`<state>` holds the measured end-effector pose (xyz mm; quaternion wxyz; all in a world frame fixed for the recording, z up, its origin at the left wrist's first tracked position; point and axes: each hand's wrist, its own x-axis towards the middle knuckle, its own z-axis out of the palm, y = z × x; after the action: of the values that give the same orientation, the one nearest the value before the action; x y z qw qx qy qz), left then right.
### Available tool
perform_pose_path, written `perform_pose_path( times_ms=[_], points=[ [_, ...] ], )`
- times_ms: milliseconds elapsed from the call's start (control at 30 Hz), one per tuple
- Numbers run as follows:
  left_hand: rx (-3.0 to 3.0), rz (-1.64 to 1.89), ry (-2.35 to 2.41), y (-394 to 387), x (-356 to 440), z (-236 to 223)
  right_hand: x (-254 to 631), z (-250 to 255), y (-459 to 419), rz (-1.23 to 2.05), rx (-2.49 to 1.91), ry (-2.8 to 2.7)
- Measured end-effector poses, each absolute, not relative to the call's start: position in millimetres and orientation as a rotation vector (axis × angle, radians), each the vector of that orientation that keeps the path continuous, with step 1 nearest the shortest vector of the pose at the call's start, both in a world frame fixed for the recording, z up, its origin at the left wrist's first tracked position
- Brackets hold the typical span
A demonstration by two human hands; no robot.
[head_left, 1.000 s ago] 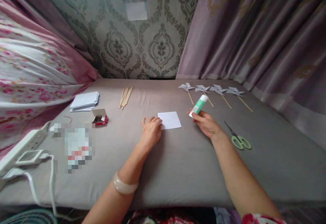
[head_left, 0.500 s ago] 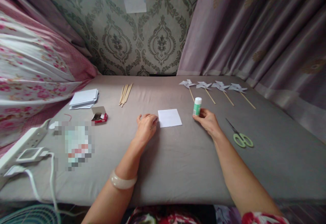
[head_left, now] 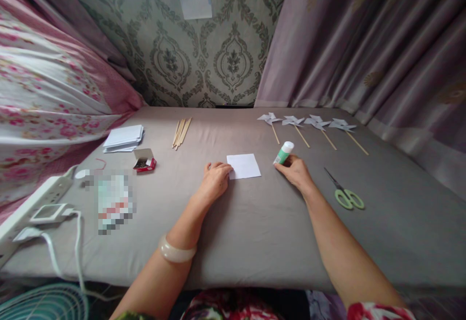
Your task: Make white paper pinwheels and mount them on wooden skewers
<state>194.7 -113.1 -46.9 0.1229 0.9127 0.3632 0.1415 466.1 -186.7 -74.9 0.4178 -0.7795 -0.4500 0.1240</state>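
Left hand: your fingers touch the white paper; pinching it, can't tell.
Right hand: you're pinching the green glue stick, tilted!
White paper: flat, between your hands.

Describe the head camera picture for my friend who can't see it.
A person's right hand holds a tilted glue stick beside a white paper square, left hand at the square's left edge. On the right lie four paper pinwheels and scissors; on the left, sticks, stacked paper and a red box.
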Motion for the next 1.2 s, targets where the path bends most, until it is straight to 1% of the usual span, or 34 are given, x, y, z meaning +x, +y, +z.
perform_pose_path(
  times_ms=[200, 433, 567, 633, 700, 767, 867, 1000, 1200],
  points=[
    [2.679, 0.413, 1.070, -113.9, 195.4, -49.2, 460.0, -69.6, -188.6, 0.218, -2.064, -1.183],
    [2.671, 0.457, 1.063, -110.7, 196.1, -51.9, 451.8, -56.1, -194.0, 0.194, -2.190, -1.234],
    [2.671, 0.430, 1.051, -110.5, 195.3, -50.9, 449.1, -37.4, -209.2, 0.103, -2.404, -1.320],
    [2.678, 0.415, 1.049, -111.2, 195.1, -51.9, 442.9, -27.4, -215.8, 0.121, -2.495, -1.332],
    [2.683, 0.394, 1.063, -112.3, 195.0, -53.7, 430.2, -20.9, -218.0, 0.224, -2.350, -1.456],
    [2.691, 0.364, 1.081, -113.5, 194.6, -55.0, 412.2, -19.9, -215.9, 0.336, -2.082, -1.585],
    [2.710, 0.333, 1.099, -115.8, 193.5, -53.6, 384.7, -27.6, -210.1, 0.289, -1.799, -1.775],
    [2.748, 0.336, 1.083, -119.9, 192.3, -46.3, 370.6, -42.5, -206.1, 0.194, -1.736, -1.906],
    [2.784, 0.296, 1.044, -123.3, 192.9, -38.2, 380.2, -53.9, -204.1, 0.075, -1.742, -1.929]
  ],
)
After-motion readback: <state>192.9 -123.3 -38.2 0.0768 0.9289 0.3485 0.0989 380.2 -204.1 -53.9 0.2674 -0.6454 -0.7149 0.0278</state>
